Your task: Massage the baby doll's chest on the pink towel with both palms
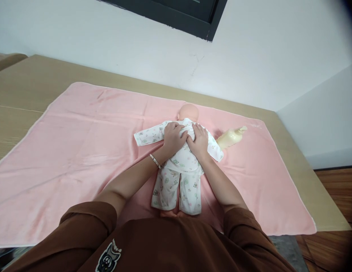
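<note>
Pink blanket (107, 124), hands (174, 139) on doll (181, 159), illegible patch lettering (116, 245)

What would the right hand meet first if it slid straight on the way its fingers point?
Probably the doll's head, just past the collar of the patterned shirt under the right hand; depth is hard to judge.

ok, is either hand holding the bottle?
No, the bottle lies on the pink blanket; left hand and right hand are on the patterned shirt.
</note>
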The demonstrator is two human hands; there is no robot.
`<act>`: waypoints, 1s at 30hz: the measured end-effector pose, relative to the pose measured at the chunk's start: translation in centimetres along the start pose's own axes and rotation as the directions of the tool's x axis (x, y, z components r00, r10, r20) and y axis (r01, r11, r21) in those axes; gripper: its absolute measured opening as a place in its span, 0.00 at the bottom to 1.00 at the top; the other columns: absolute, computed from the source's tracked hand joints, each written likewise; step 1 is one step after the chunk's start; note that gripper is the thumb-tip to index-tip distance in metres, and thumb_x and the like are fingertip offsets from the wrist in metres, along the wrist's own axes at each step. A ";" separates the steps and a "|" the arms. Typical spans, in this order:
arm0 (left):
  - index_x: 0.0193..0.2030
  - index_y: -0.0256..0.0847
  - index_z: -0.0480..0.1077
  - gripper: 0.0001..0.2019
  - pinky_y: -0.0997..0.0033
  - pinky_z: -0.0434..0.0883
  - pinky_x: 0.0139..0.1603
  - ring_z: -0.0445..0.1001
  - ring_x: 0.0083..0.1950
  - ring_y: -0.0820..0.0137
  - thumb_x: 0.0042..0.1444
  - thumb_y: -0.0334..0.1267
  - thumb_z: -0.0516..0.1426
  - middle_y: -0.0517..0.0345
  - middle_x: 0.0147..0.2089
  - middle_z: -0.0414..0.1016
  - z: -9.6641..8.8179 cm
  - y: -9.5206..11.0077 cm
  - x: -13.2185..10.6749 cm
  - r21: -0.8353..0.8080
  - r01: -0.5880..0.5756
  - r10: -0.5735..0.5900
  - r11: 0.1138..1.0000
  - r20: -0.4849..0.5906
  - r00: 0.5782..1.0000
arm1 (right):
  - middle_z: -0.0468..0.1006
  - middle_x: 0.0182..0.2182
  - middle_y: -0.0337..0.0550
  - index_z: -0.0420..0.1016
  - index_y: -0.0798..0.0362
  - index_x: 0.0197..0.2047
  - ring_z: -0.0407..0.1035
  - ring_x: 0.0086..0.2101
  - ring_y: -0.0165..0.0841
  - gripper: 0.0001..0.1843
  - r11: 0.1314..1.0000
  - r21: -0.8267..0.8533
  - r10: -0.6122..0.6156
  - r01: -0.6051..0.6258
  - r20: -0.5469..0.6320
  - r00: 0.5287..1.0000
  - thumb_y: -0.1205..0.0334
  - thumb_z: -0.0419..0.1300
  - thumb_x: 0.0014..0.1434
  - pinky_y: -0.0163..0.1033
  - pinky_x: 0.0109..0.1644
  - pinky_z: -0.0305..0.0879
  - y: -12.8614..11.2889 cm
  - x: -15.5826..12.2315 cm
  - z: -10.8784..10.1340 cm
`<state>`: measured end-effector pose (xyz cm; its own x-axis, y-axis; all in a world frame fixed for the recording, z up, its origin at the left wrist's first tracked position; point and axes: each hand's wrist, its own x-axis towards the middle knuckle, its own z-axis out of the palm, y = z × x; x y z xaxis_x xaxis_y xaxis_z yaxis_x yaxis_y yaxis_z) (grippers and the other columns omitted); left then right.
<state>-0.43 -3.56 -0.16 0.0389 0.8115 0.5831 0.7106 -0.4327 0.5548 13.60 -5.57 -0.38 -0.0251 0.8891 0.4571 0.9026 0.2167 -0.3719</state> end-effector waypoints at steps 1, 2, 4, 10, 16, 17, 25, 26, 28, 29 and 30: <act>0.43 0.41 0.74 0.09 0.55 0.67 0.54 0.70 0.50 0.58 0.57 0.39 0.57 0.49 0.44 0.73 0.0 0.0 0.0 0.010 0.010 -0.010 1.000 0.000 1.000 | 0.67 0.63 0.51 0.64 0.54 0.64 0.57 0.63 0.45 0.29 1.000 0.000 0.013 -0.013 -0.005 1.000 0.54 0.53 0.62 0.57 0.70 0.44 -0.1 0.0 -0.1; 0.44 0.41 0.73 0.10 0.55 0.67 0.55 0.70 0.51 0.58 0.57 0.39 0.57 0.48 0.45 0.73 0.1 0.0 0.0 0.017 0.023 -0.023 1.000 0.001 1.000 | 0.67 0.63 0.51 0.64 0.53 0.64 0.57 0.63 0.45 0.28 1.000 0.002 0.028 -0.028 -0.008 1.000 0.53 0.52 0.63 0.57 0.69 0.45 -0.2 0.0 -0.1; 0.47 0.40 0.73 0.12 0.54 0.67 0.58 0.69 0.54 0.57 0.56 0.38 0.57 0.47 0.50 0.73 0.3 -0.1 0.2 0.026 0.042 -0.042 0.999 0.010 0.999 | 0.66 0.63 0.51 0.64 0.52 0.65 0.57 0.63 0.45 0.28 0.998 0.007 0.055 -0.055 -0.002 0.998 0.52 0.51 0.64 0.57 0.69 0.46 -0.3 0.1 -0.2; 0.54 0.42 0.70 0.17 0.52 0.61 0.66 0.66 0.62 0.58 0.57 0.35 0.53 0.49 0.58 0.72 0.7 -0.8 0.6 -0.018 -0.062 0.064 0.998 0.105 0.992 | 0.60 0.67 0.53 0.58 0.55 0.68 0.50 0.67 0.46 0.29 1.000 -0.015 0.016 -0.014 0.086 0.996 0.54 0.49 0.66 0.59 0.70 0.42 0.0 0.5 -0.2; 0.49 0.42 0.73 0.15 0.54 0.65 0.61 0.70 0.56 0.58 0.55 0.35 0.55 0.50 0.51 0.75 0.0 -0.4 0.3 -0.040 -0.048 0.051 0.998 0.079 0.996 | 0.64 0.65 0.51 0.64 0.53 0.65 0.54 0.66 0.42 0.27 0.998 0.036 -0.054 0.053 0.044 0.998 0.54 0.50 0.66 0.56 0.70 0.44 0.3 0.1 -0.3; 0.49 0.42 0.73 0.15 0.54 0.65 0.61 0.70 0.56 0.58 0.55 0.35 0.56 0.50 0.51 0.75 -0.1 -0.3 0.3 -0.046 -0.041 0.045 0.998 0.080 0.996 | 0.65 0.64 0.51 0.66 0.53 0.64 0.55 0.65 0.42 0.26 0.998 0.050 -0.047 0.045 0.030 0.998 0.53 0.50 0.66 0.55 0.70 0.45 0.2 0.1 -0.3; 0.49 0.43 0.73 0.16 0.55 0.64 0.63 0.70 0.57 0.59 0.52 0.35 0.57 0.50 0.53 0.75 0.2 -0.6 0.6 -0.093 0.009 -0.002 0.996 0.077 0.997 | 0.68 0.63 0.47 0.71 0.48 0.61 0.59 0.64 0.42 0.23 0.995 0.100 0.029 -0.030 0.009 1.000 0.51 0.53 0.66 0.58 0.69 0.48 -0.2 0.5 -0.4; 0.49 0.43 0.73 0.16 0.55 0.64 0.63 0.70 0.58 0.59 0.52 0.35 0.57 0.50 0.54 0.74 0.3 -0.7 0.6 -0.094 0.011 -0.003 0.995 0.083 0.997 | 0.68 0.62 0.47 0.71 0.48 0.61 0.59 0.64 0.42 0.23 0.994 0.101 0.029 -0.030 0.007 1.000 0.51 0.53 0.66 0.58 0.69 0.48 -0.2 0.5 -0.4; 0.50 0.43 0.72 0.17 0.56 0.63 0.65 0.69 0.60 0.60 0.52 0.34 0.57 0.50 0.56 0.74 0.4 -0.9 0.7 -0.098 0.004 0.005 0.995 0.093 0.996 | 0.69 0.62 0.47 0.71 0.48 0.61 0.59 0.63 0.42 0.23 0.995 0.097 0.029 -0.029 0.003 1.000 0.52 0.53 0.65 0.58 0.69 0.48 -0.1 0.6 -0.3; 0.50 0.42 0.72 0.17 0.56 0.62 0.66 0.69 0.60 0.60 0.52 0.34 0.57 0.50 0.56 0.74 0.5 -1.0 0.7 -0.098 0.000 0.010 0.995 0.094 0.996 | 0.69 0.62 0.47 0.71 0.48 0.61 0.59 0.63 0.42 0.23 0.995 0.092 0.028 -0.029 0.003 1.000 0.52 0.54 0.65 0.58 0.69 0.48 -0.1 0.6 -0.2; 0.50 0.42 0.72 0.17 0.56 0.62 0.66 0.69 0.61 0.60 0.52 0.35 0.57 0.50 0.56 0.74 0.6 -1.1 0.7 -0.097 -0.005 0.014 0.995 0.093 0.996 | 0.68 0.62 0.47 0.71 0.48 0.61 0.59 0.63 0.42 0.23 0.996 0.085 0.029 -0.029 0.004 1.000 0.53 0.54 0.65 0.58 0.69 0.48 -0.1 0.6 -0.2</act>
<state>-0.77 -2.29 -0.67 0.1142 0.8384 0.5330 0.6390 -0.4728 0.6067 13.56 -5.14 0.13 -0.0009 0.8963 0.4434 0.8629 0.2247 -0.4526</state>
